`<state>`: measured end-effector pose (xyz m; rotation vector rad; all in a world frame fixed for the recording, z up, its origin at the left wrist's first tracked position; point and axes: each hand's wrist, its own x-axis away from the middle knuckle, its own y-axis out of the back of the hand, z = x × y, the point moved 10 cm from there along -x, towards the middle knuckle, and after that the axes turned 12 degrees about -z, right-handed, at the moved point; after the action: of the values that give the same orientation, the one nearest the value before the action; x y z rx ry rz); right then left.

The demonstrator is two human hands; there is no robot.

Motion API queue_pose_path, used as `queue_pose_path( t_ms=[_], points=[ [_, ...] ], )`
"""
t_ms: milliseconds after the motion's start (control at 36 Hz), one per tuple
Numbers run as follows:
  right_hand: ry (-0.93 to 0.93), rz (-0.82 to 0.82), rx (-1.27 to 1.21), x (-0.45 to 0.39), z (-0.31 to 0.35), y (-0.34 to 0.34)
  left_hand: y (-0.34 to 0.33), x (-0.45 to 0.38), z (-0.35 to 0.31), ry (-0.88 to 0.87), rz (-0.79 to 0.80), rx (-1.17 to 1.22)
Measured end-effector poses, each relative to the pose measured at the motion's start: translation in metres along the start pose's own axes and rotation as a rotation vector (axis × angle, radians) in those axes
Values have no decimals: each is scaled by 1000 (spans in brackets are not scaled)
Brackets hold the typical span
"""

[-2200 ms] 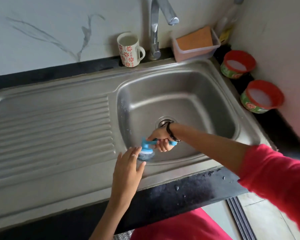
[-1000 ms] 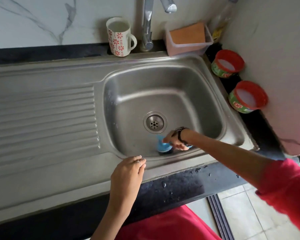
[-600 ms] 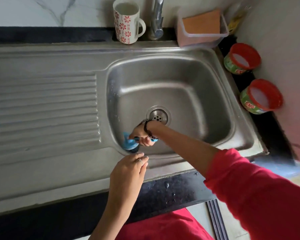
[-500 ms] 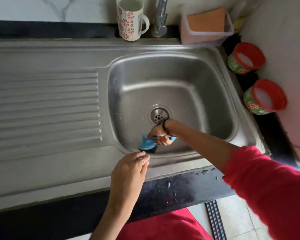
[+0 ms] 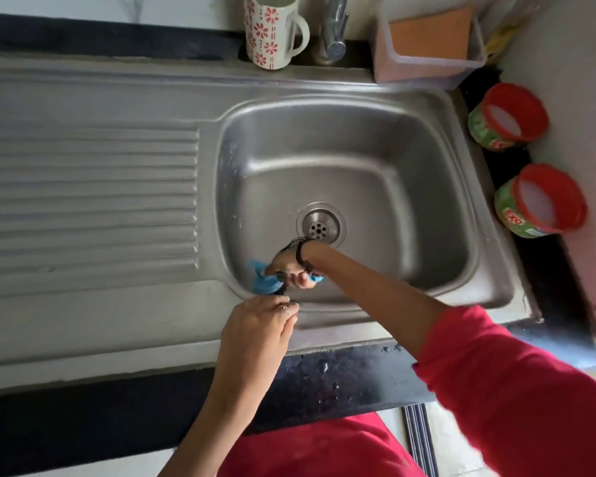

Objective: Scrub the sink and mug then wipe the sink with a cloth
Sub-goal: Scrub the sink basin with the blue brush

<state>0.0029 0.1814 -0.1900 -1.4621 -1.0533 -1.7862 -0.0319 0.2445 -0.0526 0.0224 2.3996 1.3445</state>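
Right hand (image 5: 291, 270) clenched round blue brush (image 5: 264, 280) at sink (image 5: 375, 160) near-left corner, left hand (image 5: 255, 335) relaxed on front rim, mug (image 5: 272, 31) untouched by tap; risk: wet handle slipping, fingers near bristles getting scrubbed.

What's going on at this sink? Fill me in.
A person is scrubbing the sink. The right hand grips a blue brush against the basin's near-left corner, just below the drain. The left hand rests on the front rim, holding nothing. The mug stands untouched behind the sink by the tap. An orange sponge sits in a tub, and two red-rimmed soap tubs stand at the right. No cloth is in use yet.
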Motion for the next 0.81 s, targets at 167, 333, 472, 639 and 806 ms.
queue_pose_path(
  t_ms=[167, 333, 472, 639, 806],
  points=[
    [-250, -302, 189, 26, -145, 92, -19, -2, -12, 7, 100, 78],
    [-322, -334, 213, 40, -185, 129, -37, -12, -49, 4, 139, 110],
    [-98, -95, 65, 45, -130, 74, -63, -13, -80, -15, 190, 169],
    [-88, -433, 352, 67, -179, 142, -75, -17, -90, 57, 186, 181],
    [-32, -356, 321, 64, -180, 127, -96, -19, -101, 151, 310, 171]
  ],
)
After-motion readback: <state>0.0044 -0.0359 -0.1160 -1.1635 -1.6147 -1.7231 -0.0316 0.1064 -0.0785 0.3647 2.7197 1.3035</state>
